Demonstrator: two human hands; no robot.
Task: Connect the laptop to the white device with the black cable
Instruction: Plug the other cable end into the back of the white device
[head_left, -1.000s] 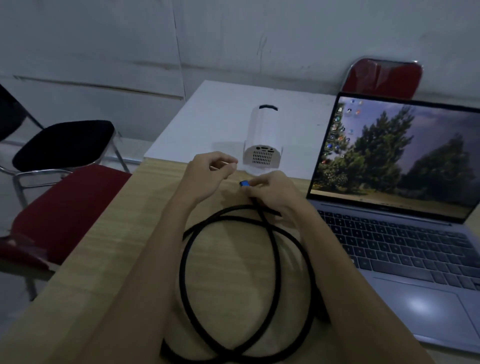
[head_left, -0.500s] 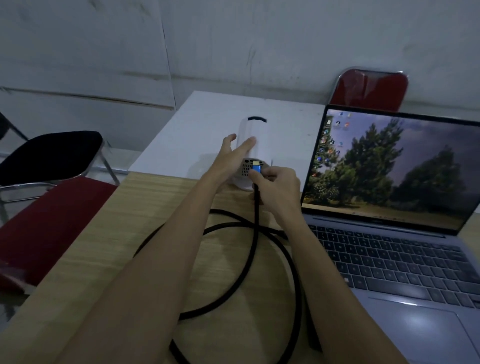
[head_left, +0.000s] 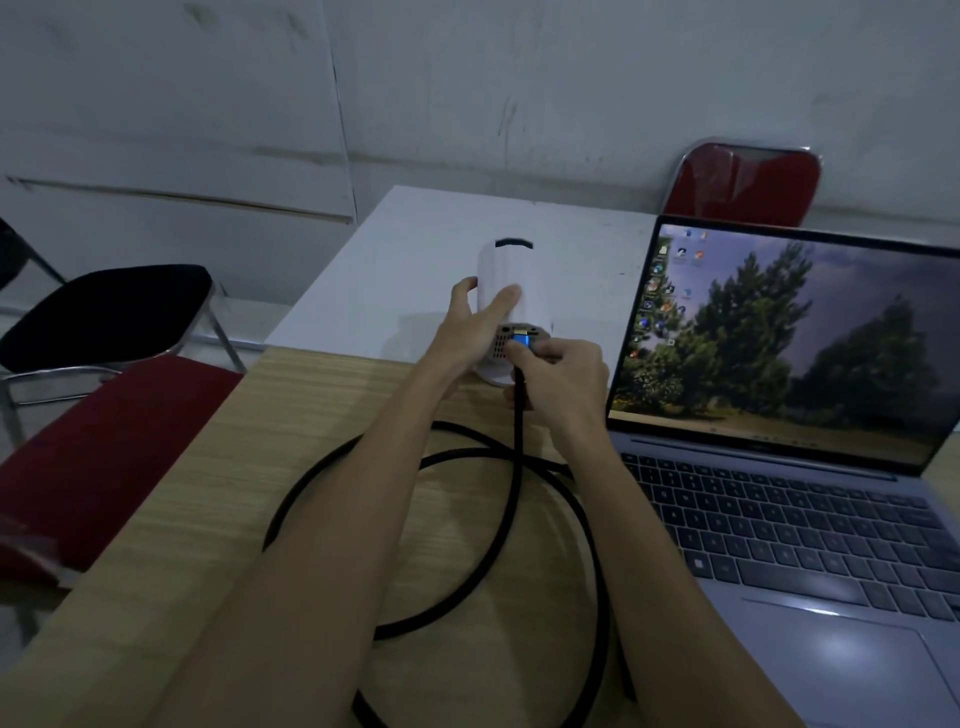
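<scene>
The white device (head_left: 511, 270) lies on a white table (head_left: 415, 260), its grey port end facing me. My left hand (head_left: 475, 322) grips its side, thumb on the left and fingers over the top. My right hand (head_left: 563, 379) pinches the blue-tipped plug (head_left: 521, 344) of the black cable (head_left: 519, 457), holding it right at the device's rear ports. The cable loops in coils on the wooden table (head_left: 208, 493) between my forearms. The open grey laptop (head_left: 779, 467) stands at the right with its screen lit. The cable's other end is hidden.
A red chair seat (head_left: 104, 441) sits left of the wooden table, and a black chair (head_left: 104, 312) stands behind it. Another red chair back (head_left: 748, 182) rises behind the laptop. A grey wall closes the far side.
Both hands moved forward from the wooden table to the device. My left hand closed around the device's side, and my right hand brought the blue plug up to its rear ports.
</scene>
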